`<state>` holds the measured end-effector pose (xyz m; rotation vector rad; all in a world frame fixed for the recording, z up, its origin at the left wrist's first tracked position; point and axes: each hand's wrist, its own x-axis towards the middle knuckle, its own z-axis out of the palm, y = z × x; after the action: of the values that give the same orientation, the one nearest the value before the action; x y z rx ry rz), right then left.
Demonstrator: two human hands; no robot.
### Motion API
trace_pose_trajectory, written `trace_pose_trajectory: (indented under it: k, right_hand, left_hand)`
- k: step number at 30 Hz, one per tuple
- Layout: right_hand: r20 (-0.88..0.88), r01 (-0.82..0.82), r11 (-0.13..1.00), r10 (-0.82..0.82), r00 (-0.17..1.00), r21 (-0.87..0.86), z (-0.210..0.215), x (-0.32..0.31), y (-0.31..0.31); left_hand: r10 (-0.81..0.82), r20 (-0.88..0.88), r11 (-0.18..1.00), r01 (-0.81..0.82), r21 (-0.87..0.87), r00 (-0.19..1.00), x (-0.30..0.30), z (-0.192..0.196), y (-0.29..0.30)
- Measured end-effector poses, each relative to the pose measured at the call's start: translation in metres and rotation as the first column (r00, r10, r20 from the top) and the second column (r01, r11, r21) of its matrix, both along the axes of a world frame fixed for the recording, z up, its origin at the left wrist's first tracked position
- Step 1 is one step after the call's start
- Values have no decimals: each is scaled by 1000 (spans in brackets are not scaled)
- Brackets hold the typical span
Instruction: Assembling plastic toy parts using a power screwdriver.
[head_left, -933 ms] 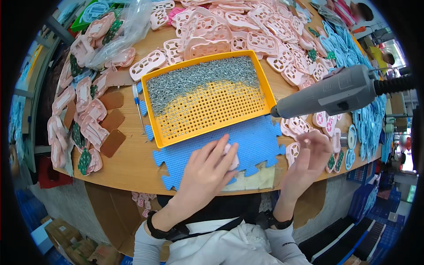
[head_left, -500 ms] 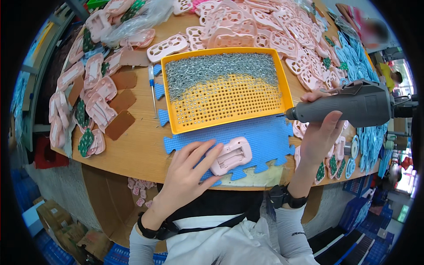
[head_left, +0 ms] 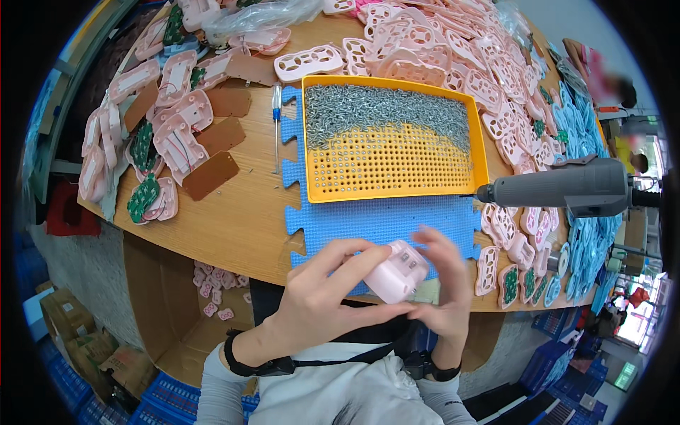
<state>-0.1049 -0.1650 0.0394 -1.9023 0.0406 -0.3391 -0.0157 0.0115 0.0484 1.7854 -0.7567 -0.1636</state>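
My left hand [head_left: 322,294] grips a pale pink plastic casing [head_left: 394,283] between thumb and fingers, lifted and tilted above the blue foam mat [head_left: 354,225]. An open battery compartment shows on the casing's upper face. Close by on the right is my right hand [head_left: 446,290], its fingers spread and somewhat blurred; its thumb comes near the casing's lower edge, and I cannot tell whether it touches. A grey electric screwdriver [head_left: 559,188] lies level at the right, out of both hands, its tip near the yellow perforated tray [head_left: 397,193] of small screws.
Pink casing halves [head_left: 180,145] with green boards and brown plates [head_left: 212,176] pile up at left. A slim screwdriver [head_left: 276,131] lies beside the tray. Pink frames [head_left: 418,53] heap at the back, blue frames [head_left: 584,131] at right. A cardboard box [head_left: 159,304] stands below the table.
My right hand has let go of the electric screwdriver and come over to the casing. My left hand has raised the casing off the mat and tilted it. The view has shifted slightly.
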Motion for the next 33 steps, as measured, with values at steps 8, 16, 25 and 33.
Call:
trace_pose_trajectory:
  k: [8,16,25,33]
  right_hand:
    - [-105,-90,993,99,990,83,-2,-1,9]
    - [-164,-117,966,158,974,232,2,-5,15]
    - [-147,-103,939,158,976,328,4,2,21]
    - [-138,-83,870,171,976,486,6,9,28]
  left_hand:
    - [-120,32,983,123,-133,992,6,6,3]
    - [-116,-26,972,108,-206,993,7,5,2]
    - [8,138,980,20,-196,990,-3,-6,-2]
    - [43,313,999,-40,-15,949,-10,-20,-8]
